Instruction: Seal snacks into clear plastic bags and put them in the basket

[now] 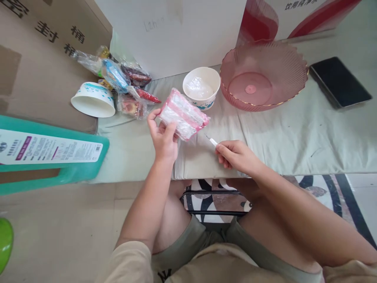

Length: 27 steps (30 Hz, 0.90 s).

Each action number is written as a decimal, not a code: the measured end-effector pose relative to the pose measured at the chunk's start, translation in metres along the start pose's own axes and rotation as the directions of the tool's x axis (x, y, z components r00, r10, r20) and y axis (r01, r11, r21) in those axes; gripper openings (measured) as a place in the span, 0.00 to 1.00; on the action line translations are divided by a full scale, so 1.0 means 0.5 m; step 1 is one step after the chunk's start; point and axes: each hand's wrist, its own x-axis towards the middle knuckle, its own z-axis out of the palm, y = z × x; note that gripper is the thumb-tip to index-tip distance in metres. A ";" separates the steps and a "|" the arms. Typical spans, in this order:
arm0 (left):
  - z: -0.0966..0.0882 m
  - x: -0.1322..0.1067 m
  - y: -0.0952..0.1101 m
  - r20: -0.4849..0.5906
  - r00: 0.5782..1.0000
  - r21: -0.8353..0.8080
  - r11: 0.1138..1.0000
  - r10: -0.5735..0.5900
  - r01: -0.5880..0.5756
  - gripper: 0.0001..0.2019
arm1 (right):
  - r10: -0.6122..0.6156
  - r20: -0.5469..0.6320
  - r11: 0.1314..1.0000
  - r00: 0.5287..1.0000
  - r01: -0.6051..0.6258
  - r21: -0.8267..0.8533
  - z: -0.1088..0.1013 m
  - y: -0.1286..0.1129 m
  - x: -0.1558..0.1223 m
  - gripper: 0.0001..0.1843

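My left hand (164, 135) is closed on the left end of a pink-and-white packet (184, 114) in clear plastic, held tilted above the cloth. Between the thumb and fingers of my right hand (235, 155) is a small white-handled craft knife (213, 142), its thin dark tip pointing at the packet's lower right corner without touching it. Just behind the packet stands a white paper bowl (201, 84) with clear plastic film inside. To the left lie several wrapped snacks (113, 76), beside a second paper bowl (93, 103) tipped on its side.
A pink ribbed glass bowl (265, 84) and a black phone (341, 81) lie to the right on the pale cloth (294, 141). Large boxes, one brown (53, 74) and one white (176, 35), line the back and left. A green jug (101, 157) is at the left edge.
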 end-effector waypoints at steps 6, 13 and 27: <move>0.005 -0.013 0.004 -0.032 0.965 0.090 0.961 -0.259 0.261 0.27 | -0.327 -0.377 0.816 0.867 0.058 -0.575 -0.052 0.021 0.013 0.22; -0.014 -0.027 0.006 0.263 0.950 0.692 0.653 0.168 -0.308 0.19 | -0.428 -0.468 0.689 0.773 -0.056 -0.722 -0.103 0.052 0.023 0.20; 0.000 -0.032 0.036 0.359 0.933 0.678 0.691 -0.013 -0.251 0.03 | -0.703 -0.273 0.576 0.657 0.301 -0.760 -0.068 0.050 0.026 0.17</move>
